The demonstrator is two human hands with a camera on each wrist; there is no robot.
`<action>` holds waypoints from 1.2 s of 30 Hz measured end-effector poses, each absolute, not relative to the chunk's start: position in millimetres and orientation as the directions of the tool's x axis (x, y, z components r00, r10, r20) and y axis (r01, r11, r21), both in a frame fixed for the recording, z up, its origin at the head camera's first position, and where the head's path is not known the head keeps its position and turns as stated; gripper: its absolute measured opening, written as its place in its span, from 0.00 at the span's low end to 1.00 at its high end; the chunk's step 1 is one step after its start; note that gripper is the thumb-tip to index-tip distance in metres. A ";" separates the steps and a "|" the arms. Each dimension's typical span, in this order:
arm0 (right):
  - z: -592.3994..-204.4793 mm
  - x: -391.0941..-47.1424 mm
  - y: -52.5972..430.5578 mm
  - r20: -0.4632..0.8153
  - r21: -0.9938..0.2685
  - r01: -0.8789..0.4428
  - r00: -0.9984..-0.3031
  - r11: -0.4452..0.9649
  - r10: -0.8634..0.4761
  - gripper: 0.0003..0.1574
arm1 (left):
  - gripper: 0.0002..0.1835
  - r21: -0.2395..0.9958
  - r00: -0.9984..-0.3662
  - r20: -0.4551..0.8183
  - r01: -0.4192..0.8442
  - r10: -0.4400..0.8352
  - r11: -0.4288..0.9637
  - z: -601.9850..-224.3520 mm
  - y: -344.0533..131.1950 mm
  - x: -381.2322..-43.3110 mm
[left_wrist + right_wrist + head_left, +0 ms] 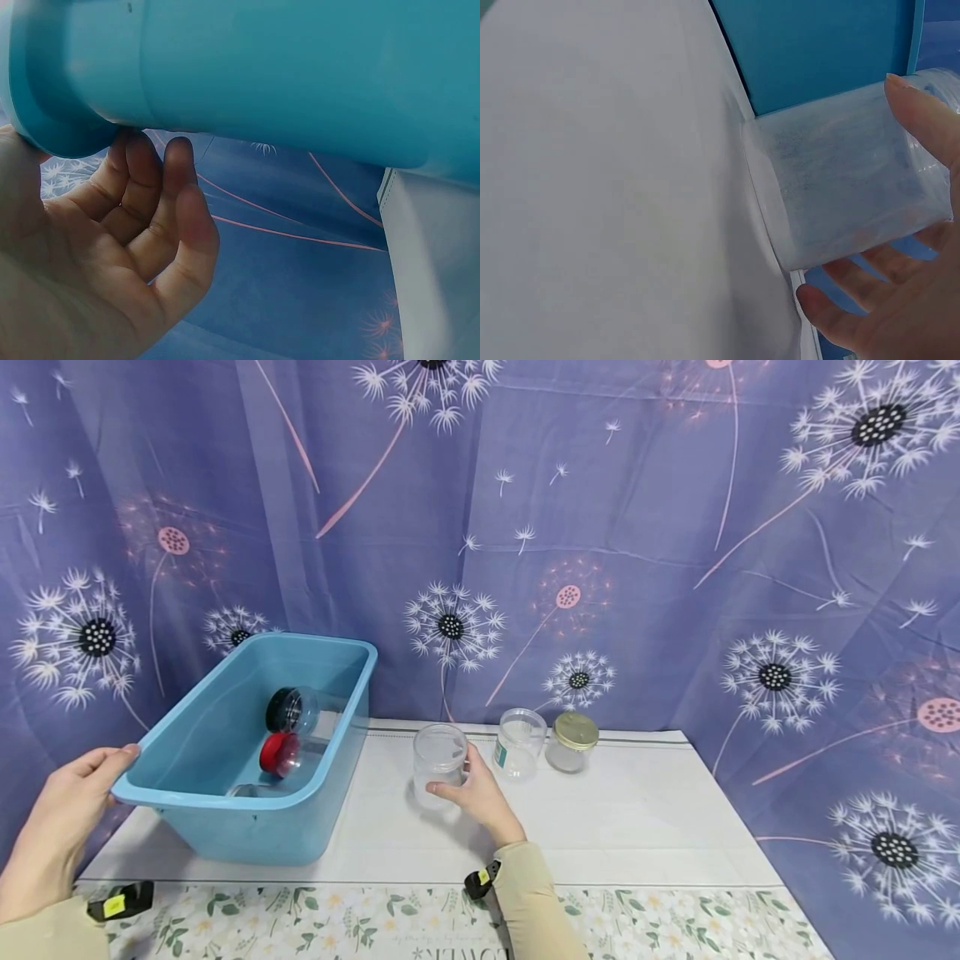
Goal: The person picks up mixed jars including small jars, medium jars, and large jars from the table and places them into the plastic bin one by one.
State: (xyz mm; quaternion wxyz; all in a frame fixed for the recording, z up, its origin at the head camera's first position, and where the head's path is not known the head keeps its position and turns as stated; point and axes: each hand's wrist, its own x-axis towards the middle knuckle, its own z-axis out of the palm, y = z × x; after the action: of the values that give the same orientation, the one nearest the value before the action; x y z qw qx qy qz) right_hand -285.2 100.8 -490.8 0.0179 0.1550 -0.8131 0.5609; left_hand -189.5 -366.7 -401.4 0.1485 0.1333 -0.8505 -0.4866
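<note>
A light-blue plastic tub (pixel 247 831) stands on the left of the white table covering, and my left hand (pixel 67 818) grips its near left rim corner. Seen from the left wrist, the fingers (pixel 139 172) curl under the tub's rim. My right hand (pixel 483 797) holds a clear, lidless plastic jar (pixel 437 764) upright to the right of the tub. Thumb and fingers lie on opposite sides of that jar; its base appears to touch the covering in the right wrist view. Inside the tub lie a black-lidded jar (pixel 285 710), a red-lidded jar (pixel 279 754) and a partly hidden clear item (pixel 243 791).
Right of my right hand stand a clear open jar (pixel 525 735) with a green label and a jar with a gold lid (pixel 575 731). Behind them hangs a purple dandelion-print curtain (pixel 637 568). A floral strip (pixel 337 918) runs along the table's near side.
</note>
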 end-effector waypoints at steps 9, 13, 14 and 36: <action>-489.8 -288.7 104.2 0.240 -0.885 -0.308 -0.944 0.349 -0.225 0.59 | 0.16 0.871 -0.923 0.155 -0.040 -0.351 0.489 -402.7 -367.7 -189.3; -472.9 -280.2 102.9 0.252 -0.883 -0.316 -0.943 0.346 -0.219 0.56 | 0.17 0.872 -0.923 0.141 -0.055 -0.357 0.487 -401.6 -366.4 -189.9; -471.7 -280.2 102.9 0.258 -0.884 -0.321 -0.941 0.340 -0.217 0.56 | 0.17 0.873 -0.923 0.146 -0.048 -0.355 0.485 -401.7 -366.4 -189.9; -425.6 -264.6 95.2 0.388 -0.837 -0.440 -0.896 0.326 -0.216 0.50 | 0.16 0.863 -0.920 0.161 -0.045 -0.358 0.503 -403.3 -368.6 -189.7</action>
State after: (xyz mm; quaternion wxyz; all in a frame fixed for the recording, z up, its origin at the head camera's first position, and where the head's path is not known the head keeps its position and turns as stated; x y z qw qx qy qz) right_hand -264.6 95.2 -425.6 0.1031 0.2032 -0.8076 0.5440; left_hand -189.7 -368.6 -403.3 0.1615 0.1181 -0.8518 -0.4842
